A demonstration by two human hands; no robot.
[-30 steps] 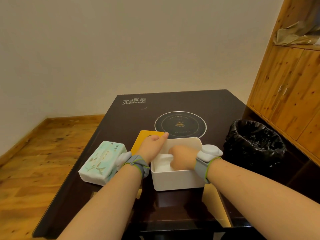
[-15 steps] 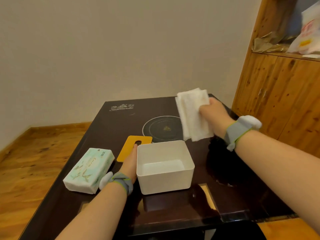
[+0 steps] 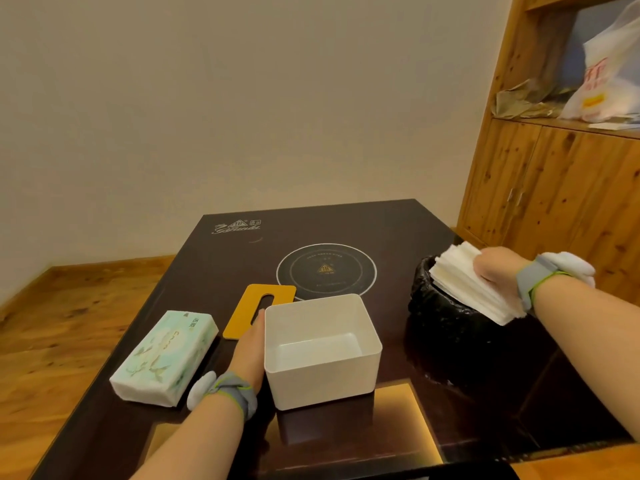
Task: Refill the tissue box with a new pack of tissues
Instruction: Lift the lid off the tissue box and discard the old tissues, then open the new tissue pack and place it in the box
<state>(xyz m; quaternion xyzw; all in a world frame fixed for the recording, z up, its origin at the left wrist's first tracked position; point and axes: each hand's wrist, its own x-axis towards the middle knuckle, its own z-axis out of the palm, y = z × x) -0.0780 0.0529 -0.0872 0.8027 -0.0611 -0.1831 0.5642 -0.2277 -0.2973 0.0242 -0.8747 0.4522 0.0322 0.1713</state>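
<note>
The white tissue box [image 3: 322, 372] stands open and empty near the front of the dark table [image 3: 346, 223]. My left hand [image 3: 250, 348] lies flat against the box's left wall, fingers straight. Its yellow lid [image 3: 258, 308] with a slot lies on the table just behind that hand. A sealed pale green pack of tissues [image 3: 166, 356] rests to the left. My right hand [image 3: 495, 268] grips a stack of white tissues [image 3: 474, 285] over the black-lined bin [image 3: 446, 327] at the right.
A round induction ring [image 3: 326, 270] is set in the table's middle. A wooden cabinet [image 3: 561, 188] stands at the right, with a plastic bag [image 3: 609, 67] on its shelf. Wooden floor lies to the left.
My right hand lifted the old tissues out of the box, carried them up and right, then down over the bin. My left hand stayed against the box.
</note>
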